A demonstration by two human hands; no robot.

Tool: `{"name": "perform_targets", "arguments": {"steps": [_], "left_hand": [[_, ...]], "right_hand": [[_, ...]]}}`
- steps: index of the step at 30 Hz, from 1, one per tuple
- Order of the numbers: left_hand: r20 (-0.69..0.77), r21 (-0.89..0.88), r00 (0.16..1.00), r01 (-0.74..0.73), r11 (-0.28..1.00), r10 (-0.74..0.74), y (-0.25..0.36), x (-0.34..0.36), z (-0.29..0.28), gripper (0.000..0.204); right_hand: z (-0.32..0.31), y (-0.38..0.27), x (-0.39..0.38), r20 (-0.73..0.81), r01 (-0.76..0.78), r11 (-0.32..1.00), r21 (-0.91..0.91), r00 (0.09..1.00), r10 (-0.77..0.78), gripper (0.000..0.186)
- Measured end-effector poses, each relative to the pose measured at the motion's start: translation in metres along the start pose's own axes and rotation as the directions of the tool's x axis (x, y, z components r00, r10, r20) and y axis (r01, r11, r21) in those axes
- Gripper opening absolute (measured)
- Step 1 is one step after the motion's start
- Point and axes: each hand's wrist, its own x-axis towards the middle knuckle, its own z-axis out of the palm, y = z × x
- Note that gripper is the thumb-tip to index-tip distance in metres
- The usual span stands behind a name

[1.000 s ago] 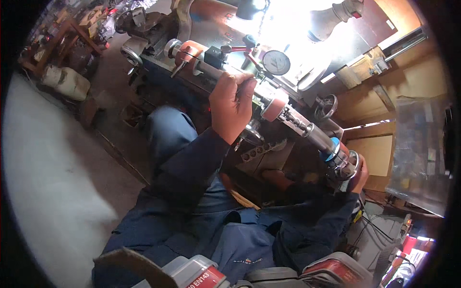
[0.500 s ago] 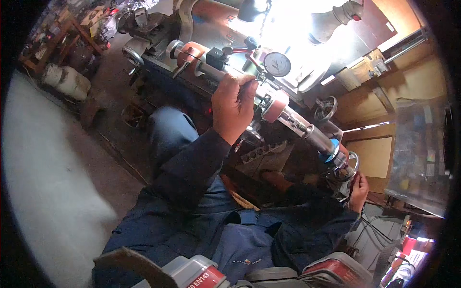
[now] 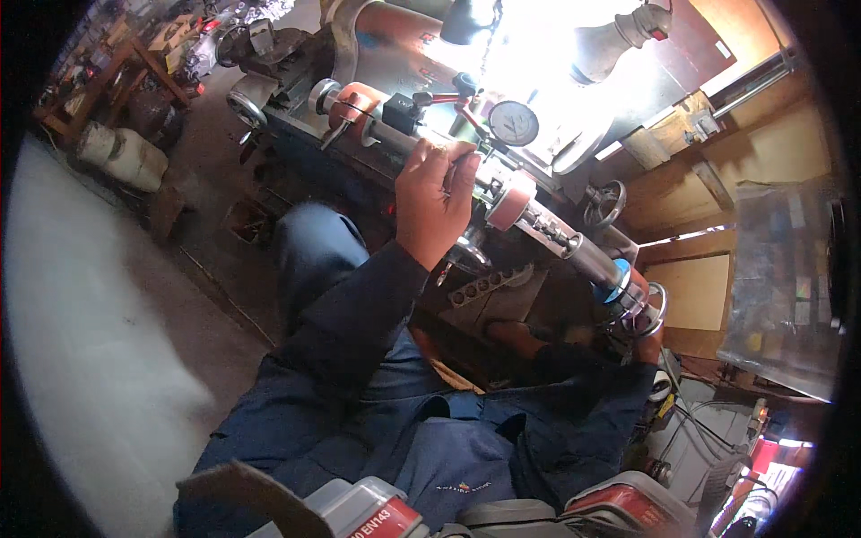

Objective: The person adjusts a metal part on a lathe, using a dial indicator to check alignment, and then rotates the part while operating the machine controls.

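Note:
My left hand [image 3: 435,202] is closed in a pinch at the middle of a long metal shaft assembly, on something I cannot make out under the fingertips. Just beyond it are a round dial gauge [image 3: 513,123] and a black block [image 3: 400,112]. An orange collar [image 3: 509,206] sits on the shaft right of that hand, then a steel cylinder [image 3: 587,258] and a blue ring [image 3: 612,287]. At the shaft's right end, my right hand [image 3: 647,345] is at a chrome handwheel [image 3: 657,309], its fingers mostly hidden behind the metal parts.
A bright work light floods the back near a grey jointed nozzle [image 3: 605,49]. Wooden panels [image 3: 691,291] and plastic sheeting [image 3: 771,287] line the right. At upper left are a cluttered rack [image 3: 117,72] and a pale canister [image 3: 121,152]. My knee [image 3: 318,242] is below the machine.
My right hand has shifted up and left from the lower right of the handwheel to behind it, its fingers now hidden. My left hand stays in nearly the same place on the shaft.

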Motion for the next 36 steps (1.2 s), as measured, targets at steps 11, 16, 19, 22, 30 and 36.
{"name": "perform_targets", "arguments": {"steps": [11, 16, 19, 22, 30, 36], "left_hand": [[0.021, 0.034, 1.000, -0.021, 0.999, 0.021, -0.003, 0.001, 0.000, 0.013], [0.014, 0.037, 1.000, 0.001, 0.999, -0.001, 0.000, 0.000, -0.002, 0.012], [0.100, 0.051, 0.993, 0.055, 0.997, -0.060, 0.001, -0.001, 0.000, 0.014], [0.173, 0.050, 0.983, 0.059, 0.997, -0.067, 0.000, -0.004, 0.005, 0.014], [0.222, 0.044, 0.962, 0.156, 0.987, -0.162, 0.002, -0.009, 0.008, 0.016], [0.237, 0.086, 0.955, 0.161, 0.983, -0.177, 0.005, -0.009, 0.010, 0.016]], "right_hand": [[-0.019, -0.021, -0.050, 0.072, -0.051, 0.981, -0.187, 0.995, 0.065, 0.023], [-0.035, -0.052, -0.057, 0.043, -0.156, 0.987, -0.035, 0.987, 0.157, 0.023], [-0.039, -0.065, -0.051, 0.008, -0.099, 0.980, -0.174, 0.995, 0.102, 0.022], [-0.025, -0.077, -0.045, -0.032, 0.021, 0.976, -0.217, 0.999, -0.028, 0.023], [0.012, -0.049, -0.069, -0.319, 0.013, 1.000, 0.018, 0.948, -0.006, 0.050], [0.030, -0.036, -0.076, -0.301, 0.178, 0.945, -0.274, 0.918, -0.260, 0.040]]}}
